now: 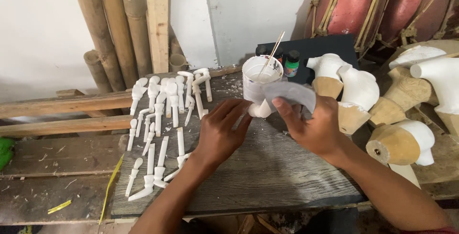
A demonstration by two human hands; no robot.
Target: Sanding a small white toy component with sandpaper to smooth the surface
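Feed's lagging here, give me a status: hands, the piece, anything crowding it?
Left hand steadying small white carved piece. Right hand pinching grey sandpaper sheet on it. White paint cup right behind.

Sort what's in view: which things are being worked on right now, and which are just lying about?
In hand:
- left hand and right hand on a small white-painted carved piece
- grey sheet of sandpaper in the right hand

Lying about:
- white paint cup with stick
- rows of small white carved limbs
- half-painted wooden heads
- bamboo poles
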